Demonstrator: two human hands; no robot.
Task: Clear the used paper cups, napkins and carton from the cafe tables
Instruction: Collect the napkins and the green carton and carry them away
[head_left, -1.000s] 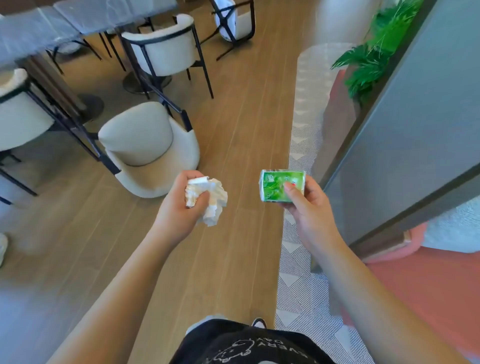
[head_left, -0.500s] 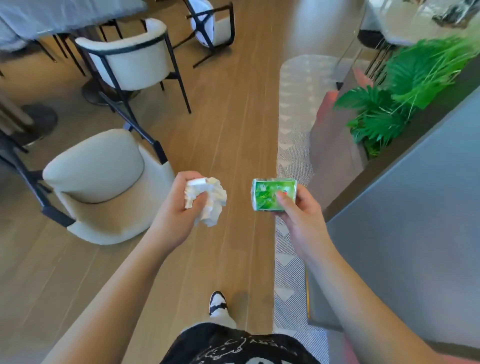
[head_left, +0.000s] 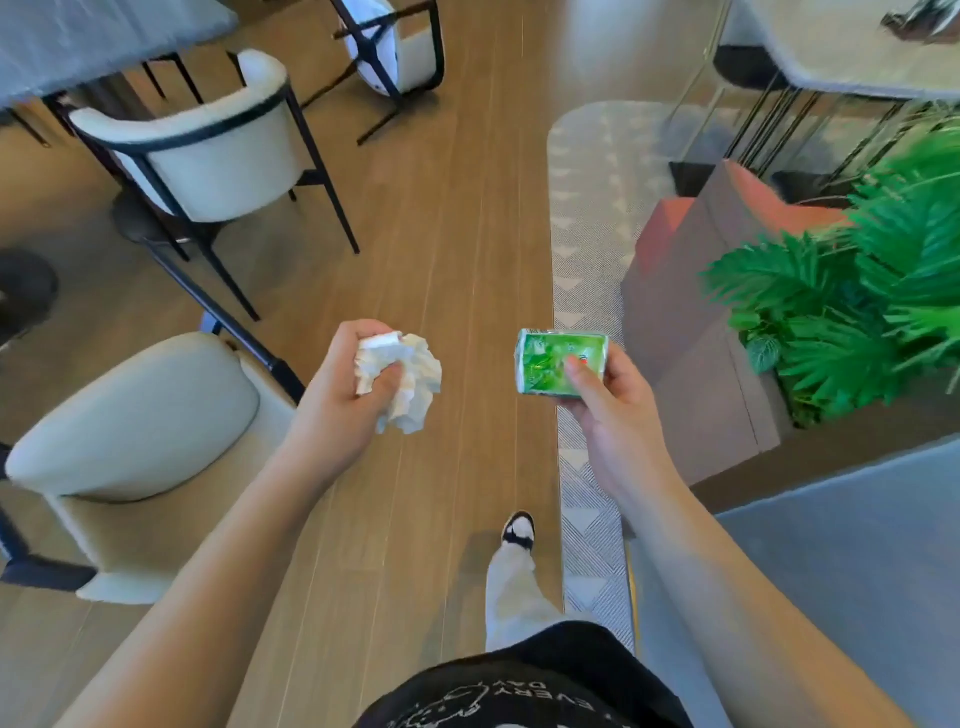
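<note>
My left hand (head_left: 337, 400) is closed around a crumpled white napkin (head_left: 410, 379), held at waist height over the wooden floor. A small green carton (head_left: 550, 358) lies on its side in my right hand (head_left: 608, 415), with the thumb pressed on its printed face. Both hands are out in front of me, about a hand's width apart. No paper cups show in this view.
Cream chairs with black frames stand at the left (head_left: 135, 415) and upper left (head_left: 208, 161), beside a grey table (head_left: 93, 41). On the right are a grey counter (head_left: 841, 561), a planter with green leaves (head_left: 852, 312) and a patterned rug (head_left: 587, 249). Another table (head_left: 841, 57) is far right.
I have walked forward along the wooden floor; the chairs slid down and left, the planter and far table came into view. Both hands keep their hold.
</note>
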